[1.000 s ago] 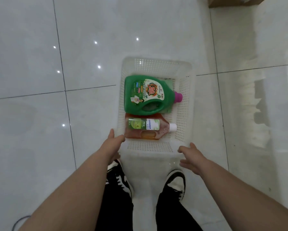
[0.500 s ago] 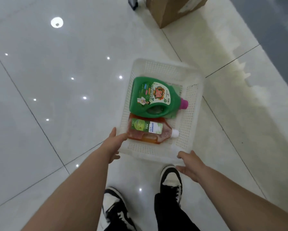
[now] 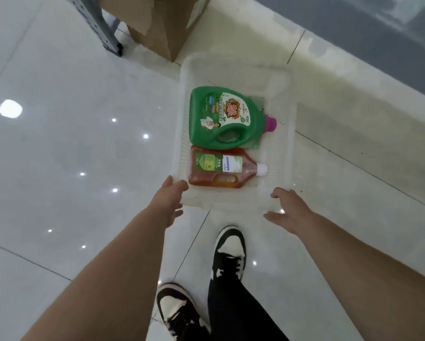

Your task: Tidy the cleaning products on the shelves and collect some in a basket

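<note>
A white perforated plastic basket (image 3: 291, 99) hangs in front of me above the tiled floor. Inside it lie a large green detergent bottle (image 3: 219, 119) with a pink cap and, nearer to me, a smaller amber bottle (image 3: 219, 168) with a white cap; both lie on their sides with caps pointing right. My left hand (image 3: 168, 203) grips the basket's near left corner, thumb over the rim. At the near right corner my right hand (image 3: 290, 210) holds the rim, thumb on top and fingers below.
A brown cardboard box (image 3: 162, 23) stands on the floor just beyond the basket, with a grey metal shelf leg (image 3: 100, 25) to its left. A pale raised ledge (image 3: 354, 107) runs diagonally on the right. My black-and-white shoes (image 3: 230, 249) are below.
The basket has travelled with both hands over the floor toward the cardboard box and shelf leg, which have come into view. The view has turned and one foot has stepped forward.
</note>
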A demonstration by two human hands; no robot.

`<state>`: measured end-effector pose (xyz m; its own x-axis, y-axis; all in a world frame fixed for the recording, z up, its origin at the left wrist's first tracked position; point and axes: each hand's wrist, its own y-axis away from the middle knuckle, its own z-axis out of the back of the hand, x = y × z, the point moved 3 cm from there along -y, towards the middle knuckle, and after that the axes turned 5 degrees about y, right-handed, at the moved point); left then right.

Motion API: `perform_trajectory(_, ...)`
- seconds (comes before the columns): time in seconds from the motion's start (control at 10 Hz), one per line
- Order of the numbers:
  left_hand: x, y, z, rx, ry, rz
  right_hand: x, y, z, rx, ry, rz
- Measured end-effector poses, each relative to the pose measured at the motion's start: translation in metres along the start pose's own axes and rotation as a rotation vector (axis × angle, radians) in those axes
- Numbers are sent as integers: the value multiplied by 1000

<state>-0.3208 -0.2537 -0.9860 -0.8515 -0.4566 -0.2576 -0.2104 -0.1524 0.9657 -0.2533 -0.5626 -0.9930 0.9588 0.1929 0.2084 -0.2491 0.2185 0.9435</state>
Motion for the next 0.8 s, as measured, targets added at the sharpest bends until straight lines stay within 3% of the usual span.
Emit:
perform_trajectory(0.1, -30, -6, 6, 2, -55, -43, 7, 0, -13, -13, -114, -10)
perform_trajectory(0.2, -63, -16, 8, 4, -86, -100, 23, -1, -20, 2, -12, 121)
perform_trajectory(0.4, -136, -45, 0, 44, -106, -167, 72, -11, -47, -101, -331, 93)
perform_trajectory(0.8, -263, -89, -42, 149, -204, -425, 156, -35, -72, -103, -512, 211)
